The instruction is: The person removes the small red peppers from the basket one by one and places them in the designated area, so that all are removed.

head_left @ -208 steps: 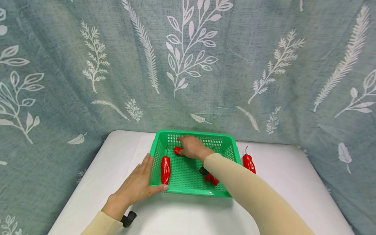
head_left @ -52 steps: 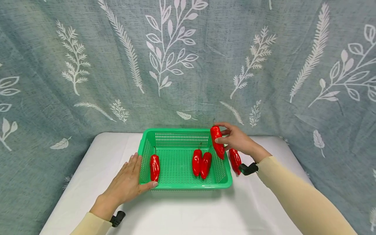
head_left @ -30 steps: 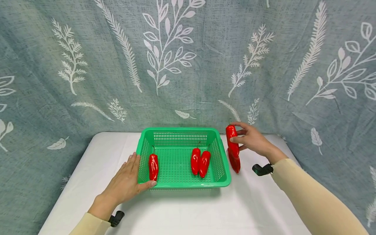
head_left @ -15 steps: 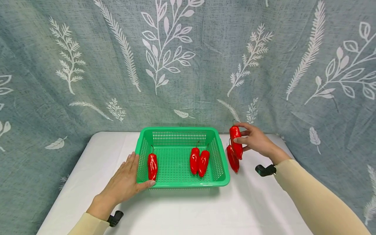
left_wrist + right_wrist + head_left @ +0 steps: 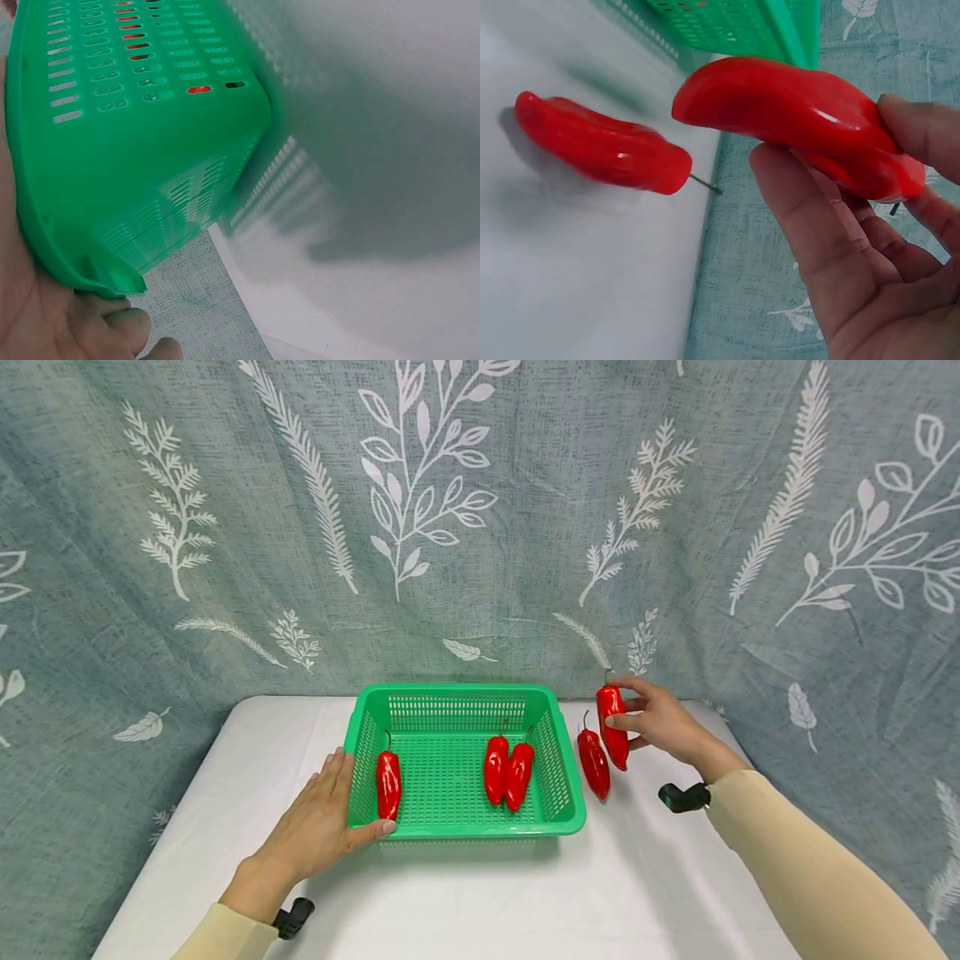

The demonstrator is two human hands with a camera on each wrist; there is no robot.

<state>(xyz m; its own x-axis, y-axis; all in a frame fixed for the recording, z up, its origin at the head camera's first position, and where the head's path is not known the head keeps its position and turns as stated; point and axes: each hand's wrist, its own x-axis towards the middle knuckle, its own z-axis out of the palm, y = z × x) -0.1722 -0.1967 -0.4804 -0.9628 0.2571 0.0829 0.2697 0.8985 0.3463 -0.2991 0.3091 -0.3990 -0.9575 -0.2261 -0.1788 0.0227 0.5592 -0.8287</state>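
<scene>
To the right of the green plastic basket, my right hand holds a red pepper between thumb and fingers, stem end up. The right wrist view shows this held pepper above the white table, its tip pointing toward the other one. Just left of it, a second red pepper lies on the table beside the basket. My left hand rests with straight fingers along the basket's left rim, thumb on the front corner. Inside the basket, one pepper lies at the left and two peppers lie side by side at the right.
The basket stands on a white-covered table, near its back edge. A grey-green curtain with white leaf prints hangs right behind and along both sides.
My right hand has taken a pepper from the back of the basket, carried it over the right rim and past the pepper on the table. The left hand has kept its place on the rim.
</scene>
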